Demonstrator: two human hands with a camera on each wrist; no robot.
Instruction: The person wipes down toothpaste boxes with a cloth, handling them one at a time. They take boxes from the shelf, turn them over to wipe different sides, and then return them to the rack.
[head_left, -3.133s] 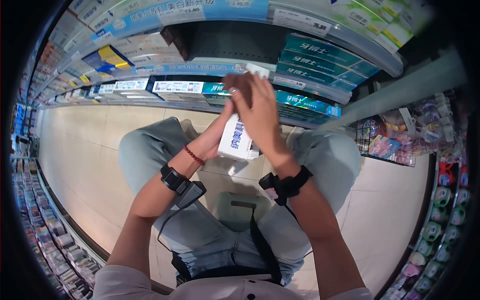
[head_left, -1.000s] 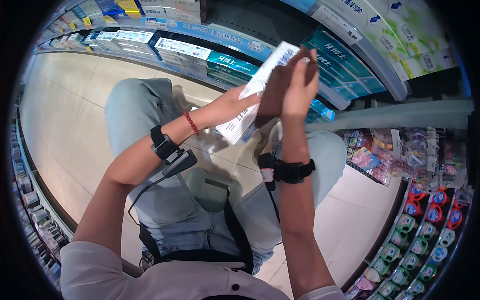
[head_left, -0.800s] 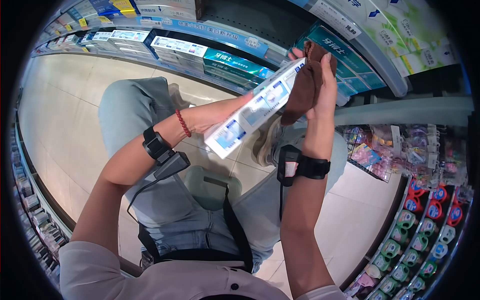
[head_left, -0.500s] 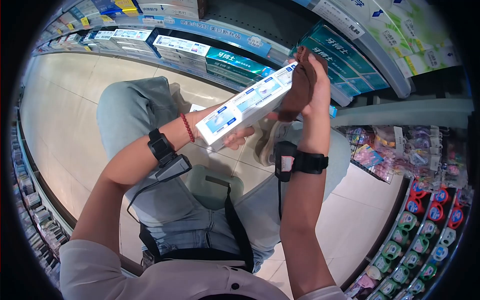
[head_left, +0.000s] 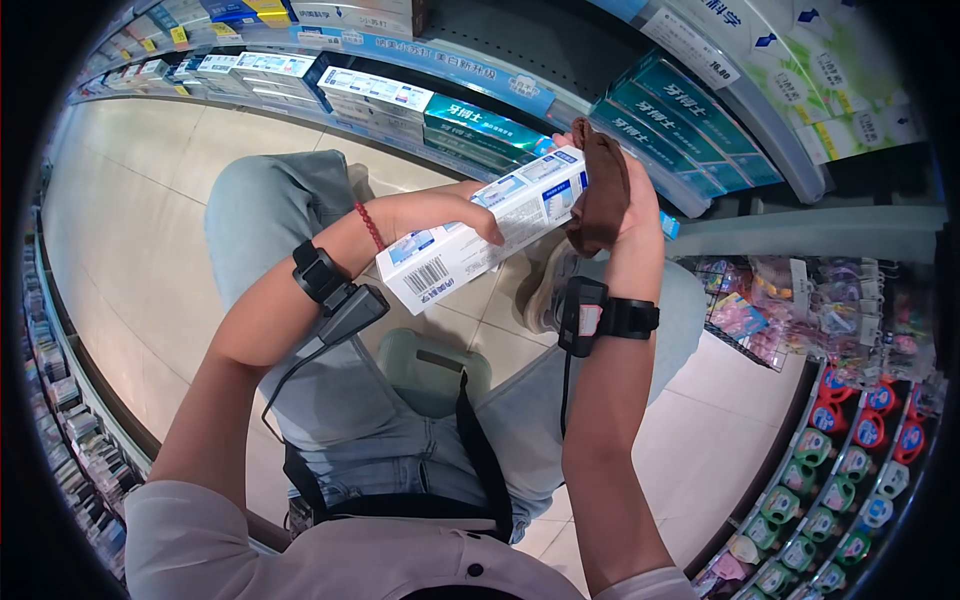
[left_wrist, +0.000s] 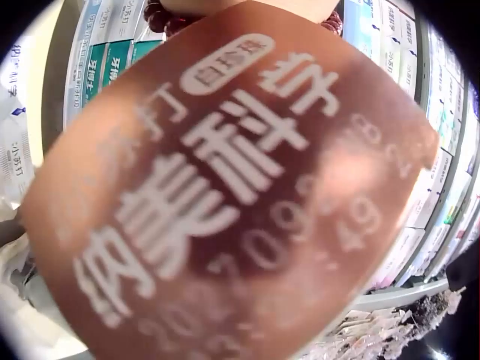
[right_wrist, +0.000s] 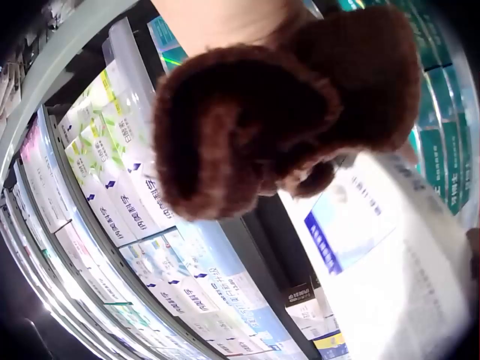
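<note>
Toothpaste box [head_left: 480, 228], long and white with blue print, sits in mid-air over my knees, tilted so its barcode end points down toward me and its far end rises toward the shelf. My left hand [head_left: 435, 212] grasps it around the middle, fingers curled over the upper face; the left wrist view is filled by a blurred printed panel of the box [left_wrist: 225, 195], so the grip is close to that lens. At the far end, my right hand [head_left: 638, 205] clutches a bunched brown cloth [head_left: 600, 190], which touches the box's top corner; the right wrist view shows the fuzzy cloth [right_wrist: 277, 112] just above the white box [right_wrist: 390, 247].

Wiping this well, I judge, calls for a firm left grip near the middle so the carton does not pivot or buckle, and for light strokes of the cloth along the length, not across the flap. I would turn the box with the left wrist to bring each face up.

Teal toothpaste cartons [head_left: 655, 130] lie stacked on the shelf just behind the cloth, close enough to knock. Pale floor tiles [head_left: 140, 230] spread below.
</note>
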